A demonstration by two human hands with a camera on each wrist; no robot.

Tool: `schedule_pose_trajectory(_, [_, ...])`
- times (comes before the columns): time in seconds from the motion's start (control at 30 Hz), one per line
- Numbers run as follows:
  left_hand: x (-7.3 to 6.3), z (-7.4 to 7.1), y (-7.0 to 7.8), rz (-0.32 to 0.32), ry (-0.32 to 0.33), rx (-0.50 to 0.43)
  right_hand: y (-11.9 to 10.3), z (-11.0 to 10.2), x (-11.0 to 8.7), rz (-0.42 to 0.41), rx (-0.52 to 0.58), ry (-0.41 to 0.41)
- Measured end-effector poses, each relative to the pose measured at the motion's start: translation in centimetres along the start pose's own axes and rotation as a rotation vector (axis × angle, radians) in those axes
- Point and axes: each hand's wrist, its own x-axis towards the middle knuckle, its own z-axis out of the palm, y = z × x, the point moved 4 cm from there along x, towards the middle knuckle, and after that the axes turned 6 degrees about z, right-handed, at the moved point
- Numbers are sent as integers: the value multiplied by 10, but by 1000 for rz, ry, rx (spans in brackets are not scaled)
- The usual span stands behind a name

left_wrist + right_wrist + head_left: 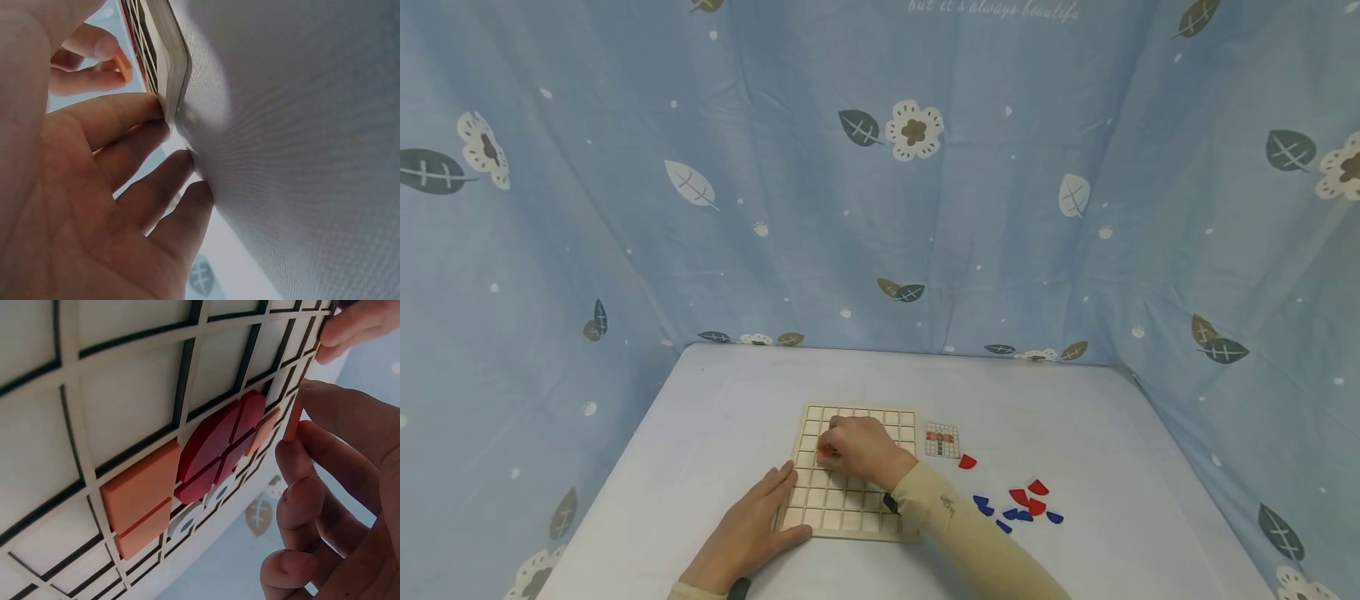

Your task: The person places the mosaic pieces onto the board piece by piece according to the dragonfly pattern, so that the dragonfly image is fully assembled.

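Note:
A wooden grid board [831, 521] lies on the white table. My left hand [748, 525] rests along its left edge with fingers extended, fingertips touching the rim in the left wrist view. My right hand [865, 450] is over the upper left part of the board. Between thumb and fingers it pinches a thin orange tile [294, 419], held edge-on close to the grid. In the right wrist view, orange tiles [140, 500], dark red rounded pieces [209, 450] and pale pieces with blue dots [185, 522] sit in the cells. From the head view, my right hand hides these pieces.
A small pattern card [942, 439] lies just right of the board. Farther right, several red quarter-round pieces [967, 462] and several blue pieces [1003, 527] are scattered on the table [1090, 433]. A blue printed curtain [820, 250] hangs behind and at both sides.

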Motion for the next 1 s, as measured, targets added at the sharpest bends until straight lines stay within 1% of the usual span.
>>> schedule_pose_trajectory(0.23, [0,0,-1,4,1,4,-5,4,3,23,-45,-54])
schedule_pose_trajectory(0.4, [0,0,0,9,-4,3,-5,8,3,41,-62,-73])
schedule_pose_trajectory(0.73, [1,2,-1,18,6,9,-6,10,3,31,-87,-61])
schedule_pose_trajectory(1.0, [0,4,-2,9,3,26,-7,12,3,37,-70,-50])
